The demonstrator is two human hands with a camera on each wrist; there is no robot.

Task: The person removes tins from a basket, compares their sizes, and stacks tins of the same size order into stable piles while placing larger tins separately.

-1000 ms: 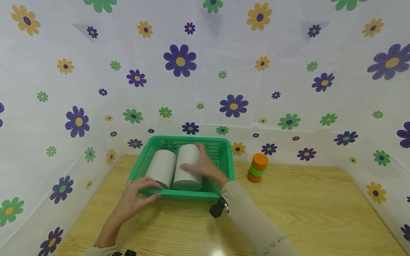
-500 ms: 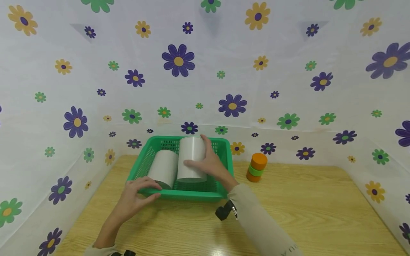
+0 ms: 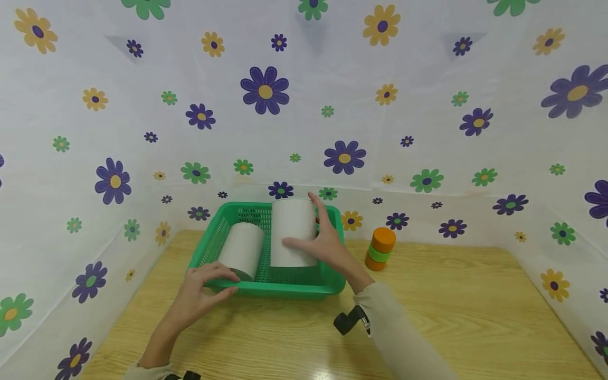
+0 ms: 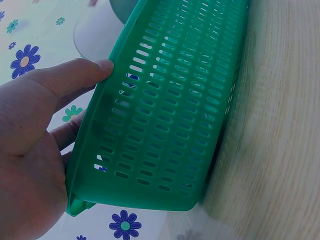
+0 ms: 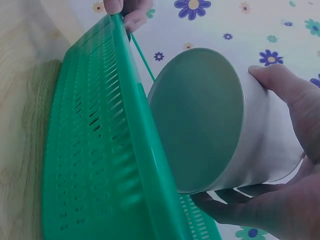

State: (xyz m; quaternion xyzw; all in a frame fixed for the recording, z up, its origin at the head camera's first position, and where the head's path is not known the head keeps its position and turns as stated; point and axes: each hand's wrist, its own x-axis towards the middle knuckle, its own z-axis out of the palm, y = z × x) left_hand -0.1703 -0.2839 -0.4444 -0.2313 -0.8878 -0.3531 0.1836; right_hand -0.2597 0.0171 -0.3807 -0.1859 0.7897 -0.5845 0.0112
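Observation:
My right hand point(image 3: 328, 245) grips a plain white cylinder point(image 3: 291, 227), thumb on the near side and fingers around its right side. This cylinder leans up over the right half of a green slotted basket point(image 3: 285, 288). In the right wrist view its round, flat end point(image 5: 200, 120) faces the camera beside the rim. A second white cylinder point(image 3: 242, 248) lies inside the basket at the left. The left hand point(image 3: 197, 295) pinches the rim at the basket's front left corner; the left wrist view shows the thumb point(image 4: 82, 75) on the basket edge point(image 4: 135, 197).
To the right of the basket stands an orange cylindrical object point(image 3: 383, 240) with a green band. The wooden table point(image 3: 451, 306) reaches out to the right and front. A white flowered sheet point(image 3: 304, 132) hangs behind and at both sides.
My right hand has lifted the right-hand white cylinder from lying in the basket and shifted it to the right. The left hand stays on the rim, and the other cylinder has not moved.

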